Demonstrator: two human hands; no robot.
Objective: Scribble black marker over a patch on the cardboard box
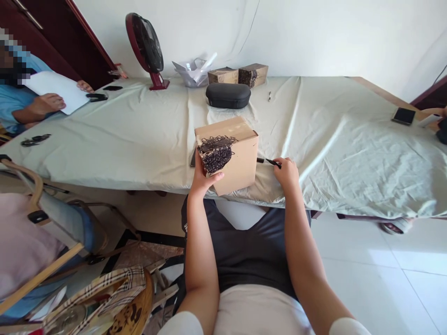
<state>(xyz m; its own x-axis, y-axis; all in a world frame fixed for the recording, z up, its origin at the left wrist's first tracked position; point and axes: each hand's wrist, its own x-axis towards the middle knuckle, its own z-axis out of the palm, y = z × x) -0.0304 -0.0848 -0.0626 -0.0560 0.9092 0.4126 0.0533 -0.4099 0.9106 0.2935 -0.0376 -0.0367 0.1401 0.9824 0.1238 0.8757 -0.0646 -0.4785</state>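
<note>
A brown cardboard box [240,163] is tilted up at the table's front edge. Dense dark scribble [217,157] covers its near left corner, running over the top and side faces. My left hand [203,176] grips the box at that lower left corner, thumb across the front face. To the right of the box, my right hand [287,173] pinches a black pen [274,163], its tip pointing left towards the box but apart from it. A short black piece [260,160] shows between the pen tip and the box; I cannot tell what it is. A dark flat edge peeks out behind the box's left side.
On the cloth-covered table [335,139], a black case [228,95], two small cardboard boxes [256,74], a clear plastic bin [193,72] and a red fan [146,46] stand behind. At left, another person's hands hold white paper [57,90]. A phone [404,116] lies right.
</note>
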